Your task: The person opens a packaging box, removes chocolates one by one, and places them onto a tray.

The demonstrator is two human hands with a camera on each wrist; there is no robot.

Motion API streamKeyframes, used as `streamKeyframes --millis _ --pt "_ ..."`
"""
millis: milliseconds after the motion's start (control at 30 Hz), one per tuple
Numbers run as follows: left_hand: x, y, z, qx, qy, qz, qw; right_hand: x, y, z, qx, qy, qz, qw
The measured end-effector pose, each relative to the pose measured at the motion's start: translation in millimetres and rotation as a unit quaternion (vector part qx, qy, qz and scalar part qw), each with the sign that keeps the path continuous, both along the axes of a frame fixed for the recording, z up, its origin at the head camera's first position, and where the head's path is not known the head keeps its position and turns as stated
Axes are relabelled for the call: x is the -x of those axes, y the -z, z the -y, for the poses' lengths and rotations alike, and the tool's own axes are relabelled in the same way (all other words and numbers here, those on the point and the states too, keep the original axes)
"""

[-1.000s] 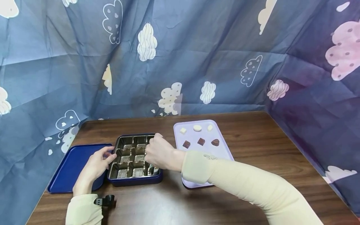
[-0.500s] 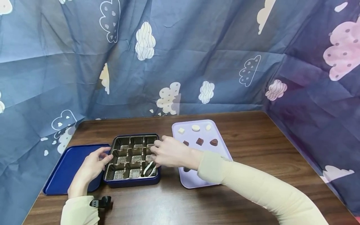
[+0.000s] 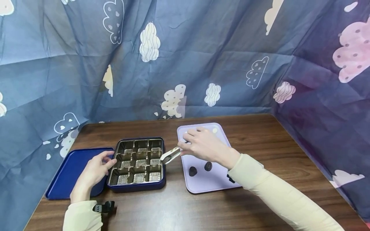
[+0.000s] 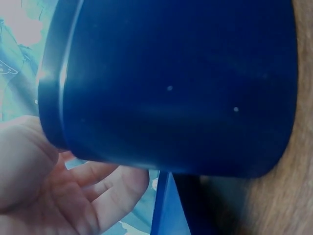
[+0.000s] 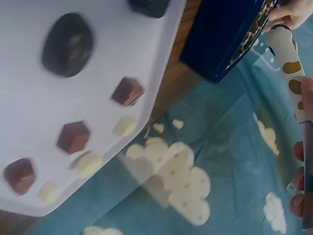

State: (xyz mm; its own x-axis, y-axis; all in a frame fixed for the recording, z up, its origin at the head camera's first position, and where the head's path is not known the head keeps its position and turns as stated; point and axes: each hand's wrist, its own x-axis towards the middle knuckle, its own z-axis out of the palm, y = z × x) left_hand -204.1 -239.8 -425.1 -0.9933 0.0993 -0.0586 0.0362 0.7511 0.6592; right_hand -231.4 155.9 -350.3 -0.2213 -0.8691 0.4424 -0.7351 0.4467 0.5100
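My right hand (image 3: 203, 144) holds a pair of tongs (image 3: 170, 155) with white, brown-spotted paw-shaped ends; they point left, past the right rim of the blue box (image 3: 137, 186). Nothing shows between the tong tips. My left hand (image 3: 93, 170) touches the left edge of the box, thumb at the rim and fingers relaxed. Inside the box sits a gold plastic insert (image 3: 140, 160) divided into several compartments. Under my right hand lies a lavender tray (image 3: 199, 186), where dark chocolates (image 3: 192, 171), brown chocolates (image 5: 74, 137) and white chocolates (image 5: 89, 164) are spread out.
A blue lid (image 3: 72, 173) lies left of the box, partly behind my left hand. Everything stands on a brown wooden table (image 3: 162, 208). A blue cloth with cloud prints (image 3: 185, 64) hangs behind and at the sides.
My right hand has lifted the tongs out of the box's near right compartment and moved right, over the tray. My left hand stays at the box's left edge.
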Motion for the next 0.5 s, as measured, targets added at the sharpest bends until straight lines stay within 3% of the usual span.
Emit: streamKeyframes --millis 267,500 --pt "0.2 0.8 -0.5 0.0 0.003 0.003 1.0 -6.8 4.2 -56.9 0.037 0.031 0.01 0.9988" --pt "-0.8 -0.9 1.6 0.002 0.001 0.008 1.0 -10.7 14.0 -107.0 0.062 0.03 0.007 0.9976"
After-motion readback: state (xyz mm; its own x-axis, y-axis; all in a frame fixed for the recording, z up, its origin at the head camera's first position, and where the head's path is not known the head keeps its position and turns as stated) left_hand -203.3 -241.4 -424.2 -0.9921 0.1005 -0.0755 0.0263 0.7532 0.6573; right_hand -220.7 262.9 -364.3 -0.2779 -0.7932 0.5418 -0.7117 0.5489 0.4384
